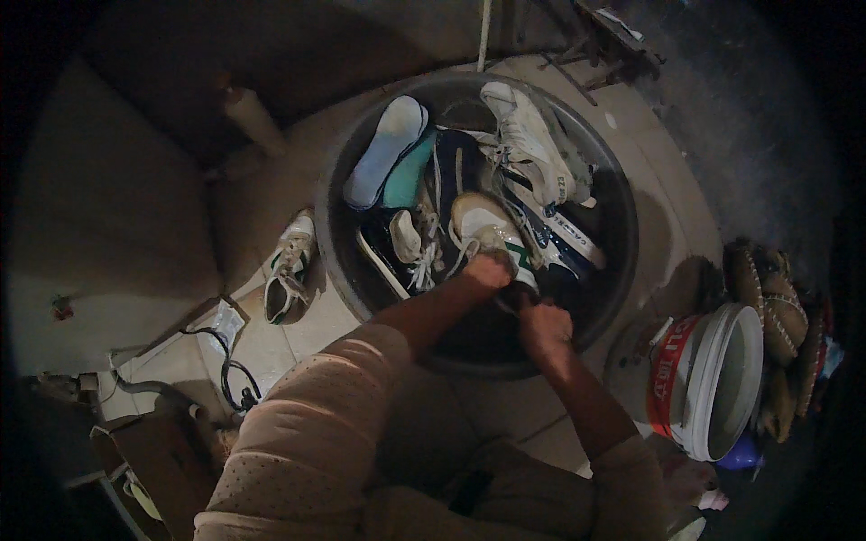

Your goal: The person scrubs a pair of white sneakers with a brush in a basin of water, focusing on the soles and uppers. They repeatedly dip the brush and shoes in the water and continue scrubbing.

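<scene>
A large dark plastic tub [629, 270] holds several wet shoes and insoles. Over its near half, my left hand [490, 269] is closed on a white sneaker [484, 220] with green stripes and a tan toe cap. At the sneaker's heel end, my right hand [549, 328] is curled against the dark shoe opening; its fingertips are hidden. Beyond the hands lie a blue insole [387, 152], a teal insole [409, 179], a navy shoe [450, 166] and a white sneaker [528, 135]. A navy-and-white shoe [558, 233] and a black shoe [379, 250] flank the held one.
Left of the tub, another white-and-green sneaker [291, 267] rests on the tiled floor [325, 345]. A black cable [230, 365] and a cardboard box [159, 453] are nearer me. To the right stands a white bucket [700, 385] with a red label, beside stitched brown footwear [785, 311].
</scene>
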The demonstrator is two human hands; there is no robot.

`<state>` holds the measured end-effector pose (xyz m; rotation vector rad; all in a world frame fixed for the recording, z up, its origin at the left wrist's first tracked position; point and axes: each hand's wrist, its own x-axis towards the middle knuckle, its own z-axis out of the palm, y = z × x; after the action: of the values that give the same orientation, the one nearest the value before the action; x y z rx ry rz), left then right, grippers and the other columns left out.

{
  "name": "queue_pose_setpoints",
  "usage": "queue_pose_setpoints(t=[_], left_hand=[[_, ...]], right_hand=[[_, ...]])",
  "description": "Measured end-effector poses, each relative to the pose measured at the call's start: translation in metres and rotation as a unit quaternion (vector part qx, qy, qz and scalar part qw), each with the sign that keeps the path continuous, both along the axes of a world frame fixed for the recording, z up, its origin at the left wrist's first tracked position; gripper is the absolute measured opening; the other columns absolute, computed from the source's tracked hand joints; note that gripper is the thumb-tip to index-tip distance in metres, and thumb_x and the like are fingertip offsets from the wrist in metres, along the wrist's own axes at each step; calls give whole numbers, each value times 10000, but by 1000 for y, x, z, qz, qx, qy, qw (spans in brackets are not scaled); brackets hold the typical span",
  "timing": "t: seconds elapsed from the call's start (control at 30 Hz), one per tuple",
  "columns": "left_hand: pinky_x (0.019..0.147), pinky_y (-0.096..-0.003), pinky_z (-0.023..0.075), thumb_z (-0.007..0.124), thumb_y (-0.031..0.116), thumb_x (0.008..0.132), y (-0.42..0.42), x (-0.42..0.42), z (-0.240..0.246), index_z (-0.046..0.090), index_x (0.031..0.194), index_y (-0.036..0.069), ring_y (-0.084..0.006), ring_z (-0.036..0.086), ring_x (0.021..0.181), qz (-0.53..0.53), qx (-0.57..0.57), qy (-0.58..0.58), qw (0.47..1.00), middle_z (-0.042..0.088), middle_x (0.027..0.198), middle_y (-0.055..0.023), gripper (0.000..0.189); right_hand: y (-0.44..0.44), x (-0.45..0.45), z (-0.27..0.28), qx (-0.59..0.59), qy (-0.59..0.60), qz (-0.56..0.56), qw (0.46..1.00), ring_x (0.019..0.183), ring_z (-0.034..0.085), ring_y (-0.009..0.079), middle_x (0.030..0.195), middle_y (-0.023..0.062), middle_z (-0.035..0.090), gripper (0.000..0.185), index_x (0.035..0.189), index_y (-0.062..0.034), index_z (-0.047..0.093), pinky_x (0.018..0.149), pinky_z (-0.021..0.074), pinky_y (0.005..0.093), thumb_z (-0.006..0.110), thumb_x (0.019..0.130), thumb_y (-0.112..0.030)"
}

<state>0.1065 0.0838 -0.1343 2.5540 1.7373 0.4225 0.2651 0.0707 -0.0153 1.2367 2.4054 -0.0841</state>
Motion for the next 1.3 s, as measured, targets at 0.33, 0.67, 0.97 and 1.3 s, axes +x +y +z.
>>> queue_pose_setpoints(t=[0.33,0.67,0.97,1.3], left_hand=[[591,-448,508,624,180,712,-17,-45,75,626,827,78,-344,630,766,118,-121,-66,983,620,932,-152,153],[640,-458,501,619,201,762,-7,-61,30,614,982,93,-350,614,778,23,71,-182,981,614,975,-151,245],[667,-448,519,542,173,791,-15,-71,-8,614,1000,94,-352,631,835,34,-91,-71,993,598,1024,-169,234],[605,-439,515,624,184,685,-25,-63,28,655,742,110,-326,648,696,24,-48,-49,997,643,715,-111,99]], right_hand=[[-1,11,33,15,68,43,997,804,666,305,849,136,669,325,1141,-145,601,674,531,417,575,820,-192],[4,-3,4,63,2,50,997,770,668,303,925,145,641,370,1245,-173,537,632,536,400,504,877,-152],[-19,-28,-12,-27,-42,64,997,790,676,314,936,147,638,387,1274,-223,499,641,540,398,510,889,-176],[1,-17,-4,-94,-13,29,995,826,670,299,870,141,662,344,1210,-179,551,675,533,413,524,887,-293]])
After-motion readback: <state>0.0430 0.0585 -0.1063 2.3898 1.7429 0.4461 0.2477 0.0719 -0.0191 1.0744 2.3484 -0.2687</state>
